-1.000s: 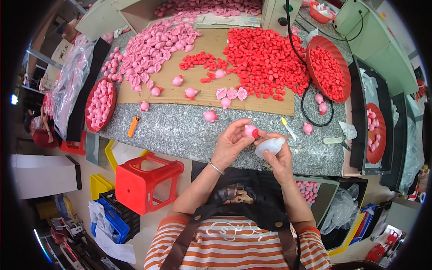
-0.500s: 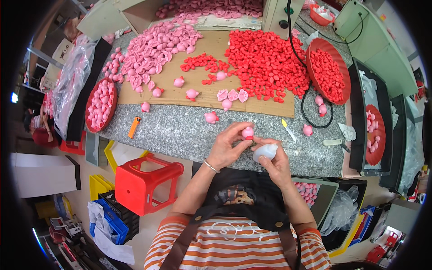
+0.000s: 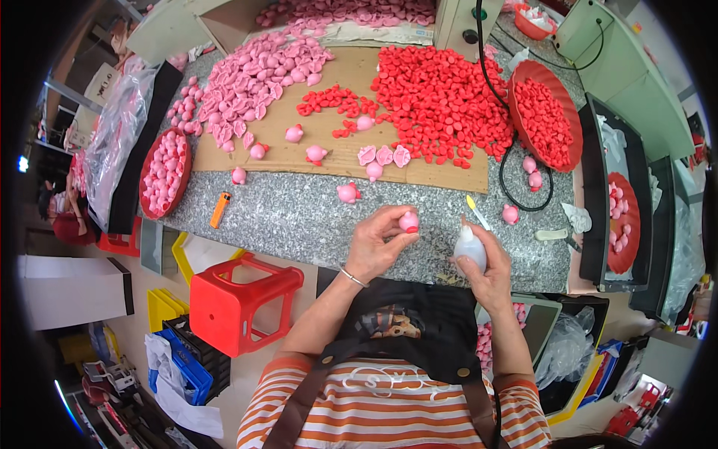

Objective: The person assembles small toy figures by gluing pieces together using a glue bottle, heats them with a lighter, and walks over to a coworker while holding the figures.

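Note:
My left hand [image 3: 378, 243] pinches a small round pink toy figure [image 3: 408, 221] with a red part at its lower side, just over the front of the grey speckled worktop [image 3: 299, 217]. To its right, my right hand [image 3: 488, 266] is wrapped round a translucent white squeeze bottle [image 3: 470, 248], nozzle pointing up and apart from the figure. Several similar pink figures with red parts stand about, one pink figure [image 3: 348, 193] being nearest my left hand. Three open pink shell pieces [image 3: 384, 156] lie in a row on the cardboard [image 3: 351, 67].
Behind are a heap of pink pieces [image 3: 254, 82] and a heap of red pieces [image 3: 441, 97]. Red bowls hold red pieces [image 3: 544, 112] and pink figures [image 3: 166, 173]. An orange lighter [image 3: 220, 210], a yellow-tipped pen-like tool [image 3: 477, 212] and a black cable loop [image 3: 550, 191] lie around.
My right hand has drawn the bottle away to the right from the pink figure and turned its nozzle upward. My left hand keeps the figure, nearly in place.

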A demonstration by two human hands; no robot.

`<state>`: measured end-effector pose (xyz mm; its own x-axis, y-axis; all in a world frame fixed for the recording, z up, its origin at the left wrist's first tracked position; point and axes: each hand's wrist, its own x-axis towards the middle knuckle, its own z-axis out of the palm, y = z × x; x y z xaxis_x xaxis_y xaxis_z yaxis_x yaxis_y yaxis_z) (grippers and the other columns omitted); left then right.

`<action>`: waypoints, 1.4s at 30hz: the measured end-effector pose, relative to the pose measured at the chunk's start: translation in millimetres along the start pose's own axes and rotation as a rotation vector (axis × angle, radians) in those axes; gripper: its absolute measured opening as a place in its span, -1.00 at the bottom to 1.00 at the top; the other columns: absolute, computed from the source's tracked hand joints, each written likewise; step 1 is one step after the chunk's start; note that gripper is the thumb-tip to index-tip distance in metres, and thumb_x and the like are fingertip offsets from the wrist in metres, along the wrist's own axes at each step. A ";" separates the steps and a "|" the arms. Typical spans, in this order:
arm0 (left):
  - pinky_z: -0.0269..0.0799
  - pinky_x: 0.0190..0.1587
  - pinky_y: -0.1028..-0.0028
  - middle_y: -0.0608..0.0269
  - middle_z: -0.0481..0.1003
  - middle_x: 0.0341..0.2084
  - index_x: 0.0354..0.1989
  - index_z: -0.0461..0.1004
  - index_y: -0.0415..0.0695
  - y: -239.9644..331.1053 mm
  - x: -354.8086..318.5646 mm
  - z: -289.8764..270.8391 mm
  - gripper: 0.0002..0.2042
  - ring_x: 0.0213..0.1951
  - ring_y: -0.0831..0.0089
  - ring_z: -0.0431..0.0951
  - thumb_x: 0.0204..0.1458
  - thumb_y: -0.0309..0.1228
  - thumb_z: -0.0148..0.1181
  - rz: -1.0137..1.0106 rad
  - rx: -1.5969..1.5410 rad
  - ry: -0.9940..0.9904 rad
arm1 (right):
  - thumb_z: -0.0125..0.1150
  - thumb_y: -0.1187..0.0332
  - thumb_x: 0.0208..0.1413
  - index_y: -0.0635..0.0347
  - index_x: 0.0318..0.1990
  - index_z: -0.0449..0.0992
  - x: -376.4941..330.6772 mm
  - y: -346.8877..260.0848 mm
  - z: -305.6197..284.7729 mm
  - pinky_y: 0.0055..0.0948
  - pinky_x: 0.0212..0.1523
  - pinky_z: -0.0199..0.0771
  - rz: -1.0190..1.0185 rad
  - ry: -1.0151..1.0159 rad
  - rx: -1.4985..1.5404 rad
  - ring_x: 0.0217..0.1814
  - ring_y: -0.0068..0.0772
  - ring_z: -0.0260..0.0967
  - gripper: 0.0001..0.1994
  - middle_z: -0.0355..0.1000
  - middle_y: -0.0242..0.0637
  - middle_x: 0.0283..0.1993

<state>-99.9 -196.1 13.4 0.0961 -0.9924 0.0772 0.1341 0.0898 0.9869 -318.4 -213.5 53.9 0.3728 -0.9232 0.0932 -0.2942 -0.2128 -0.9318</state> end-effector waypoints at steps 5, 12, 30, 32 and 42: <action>0.56 -0.12 0.50 0.16 0.45 -0.18 -0.07 0.43 -0.26 -7.5 -0.8 3.9 -0.62 -0.14 0.46 0.53 -0.13 -0.68 0.29 0.049 0.004 0.036 | 0.37 0.46 -0.11 0.29 -0.01 0.37 -7.8 -2.2 3.9 -0.49 -0.23 0.43 0.035 0.129 0.081 -0.23 -0.45 0.46 -0.53 0.49 -0.19 -0.26; 0.59 -0.16 0.50 0.16 0.45 -0.23 -0.09 0.44 -0.28 -5.4 0.8 6.8 -0.63 -0.20 0.47 0.55 -0.15 -0.68 0.29 0.081 0.076 0.042 | 0.40 0.52 -0.16 0.25 -0.16 0.37 -12.1 -3.7 11.0 -0.52 -0.22 0.46 0.064 0.211 0.169 -0.24 -0.49 0.47 -0.62 0.50 -0.20 -0.26; 0.48 0.03 0.46 0.13 0.38 -0.08 0.00 0.34 -0.33 -1.3 -24.5 10.6 -0.62 -0.04 0.36 0.50 -0.05 -0.75 0.17 -0.036 -0.033 0.086 | 0.42 0.51 -0.22 0.25 -0.21 0.36 -15.0 -7.4 21.1 -0.37 -0.10 0.42 -0.242 0.260 0.126 -0.12 -0.29 0.41 -0.61 0.40 -0.05 -0.14; 0.50 0.01 0.46 0.13 0.38 -0.10 -0.03 0.35 -0.33 -1.7 -27.2 9.8 -0.63 -0.04 0.35 0.50 -0.06 -0.75 0.17 -0.009 -0.028 0.097 | 0.42 0.50 -0.23 0.25 -0.21 0.36 -16.2 -8.1 21.6 -0.36 -0.11 0.43 -0.265 0.252 0.109 -0.13 -0.27 0.42 -0.60 0.41 -0.03 -0.14; 0.55 -0.06 0.48 0.12 0.39 -0.17 -0.06 0.39 -0.29 -2.7 -32.9 0.3 -0.61 -0.12 0.39 0.53 -0.13 -0.70 0.27 0.087 0.143 0.087 | 0.46 0.48 -0.27 0.26 -0.21 0.40 -16.0 -16.1 25.3 -0.40 -0.25 0.49 -0.393 0.207 -0.027 -0.23 -0.22 0.48 -0.59 0.46 -0.04 -0.22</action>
<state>-103.8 -163.7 8.2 0.1870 -0.9698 0.1566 -0.0190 0.1558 0.9876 -297.4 -187.2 58.5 0.2777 -0.8145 0.5094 -0.1896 -0.5663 -0.8021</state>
